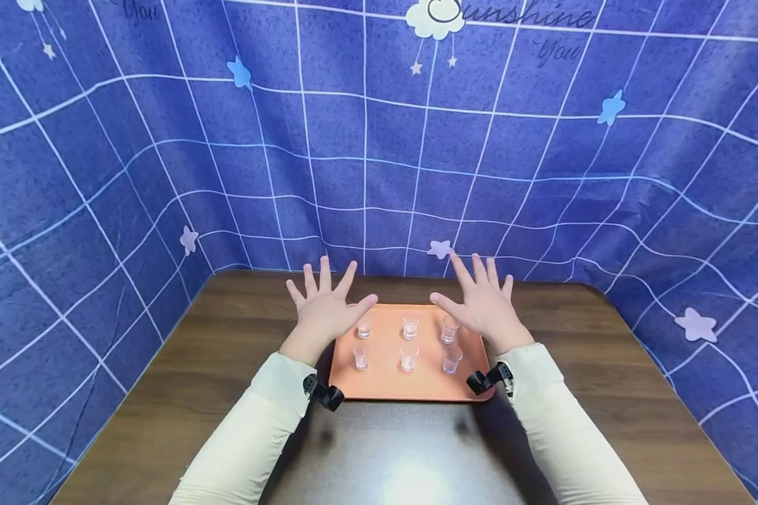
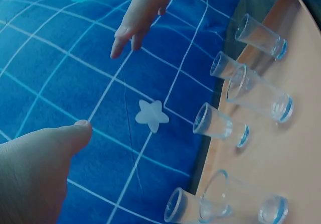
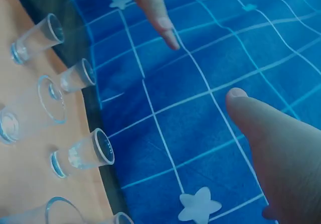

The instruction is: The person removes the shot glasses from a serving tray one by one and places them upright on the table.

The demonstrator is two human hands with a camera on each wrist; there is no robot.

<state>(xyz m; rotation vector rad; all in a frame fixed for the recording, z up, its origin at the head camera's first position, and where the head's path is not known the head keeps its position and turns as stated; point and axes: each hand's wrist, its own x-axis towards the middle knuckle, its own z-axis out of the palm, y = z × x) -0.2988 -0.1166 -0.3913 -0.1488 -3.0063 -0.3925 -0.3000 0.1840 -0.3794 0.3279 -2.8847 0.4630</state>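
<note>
Several small clear cups stand upright in two rows on an orange tray (image 1: 385, 387). In the front row are a left cup (image 1: 361, 355), a middle cup (image 1: 408, 357) and a right cup (image 1: 452, 359). Behind them stand a left cup (image 1: 364, 328), a middle cup (image 1: 410, 327) and a right cup (image 1: 448, 330). My left hand (image 1: 325, 313), fingers spread, hovers over the tray's left side. The right hand (image 1: 488, 308) is likewise spread above the right side, partly covering the tray's corner. Neither holds anything. Whether the cups contain liquid I cannot tell.
The tray lies on a dark brown wooden table (image 1: 227, 393), whose front part shows a bright reflection. A blue curtain (image 1: 366, 154) with white grid lines and stars hangs behind and at both sides. Small black cameras are strapped to both wrists.
</note>
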